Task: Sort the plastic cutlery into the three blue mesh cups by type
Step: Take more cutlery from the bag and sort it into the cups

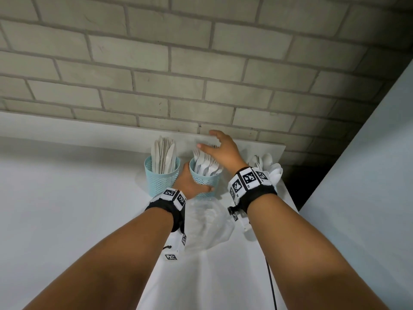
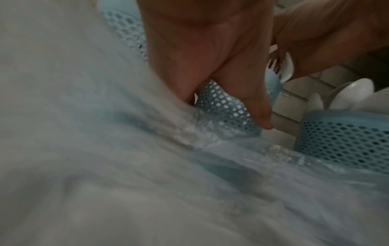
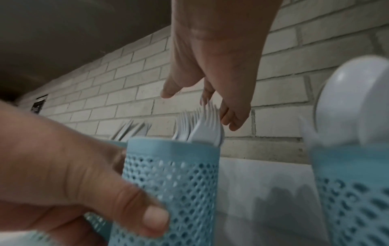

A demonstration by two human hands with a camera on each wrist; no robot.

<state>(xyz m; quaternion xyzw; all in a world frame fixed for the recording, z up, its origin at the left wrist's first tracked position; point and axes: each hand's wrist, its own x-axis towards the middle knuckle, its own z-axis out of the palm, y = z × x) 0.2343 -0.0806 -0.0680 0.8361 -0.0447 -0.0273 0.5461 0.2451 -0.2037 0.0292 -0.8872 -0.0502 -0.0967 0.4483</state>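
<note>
Three blue mesh cups stand in a row at the back of the white table. The left cup (image 1: 162, 175) holds white knives. My left hand (image 1: 190, 183) grips the middle cup (image 1: 202, 177), which is full of white forks (image 1: 205, 163). Its thumb (image 3: 147, 214) wraps the mesh in the right wrist view. My right hand (image 1: 220, 148) hovers over the fork tips with fingers spread and relaxed, holding nothing. The right cup (image 3: 349, 191) with white spoons (image 1: 271, 168) sits mostly behind my right wrist.
A grey brick wall (image 1: 201, 74) rises directly behind the cups. A crumpled clear plastic bag (image 1: 207, 222) lies on the table (image 1: 67, 198) between my wrists. A pale panel (image 1: 368, 175) closes off the right side.
</note>
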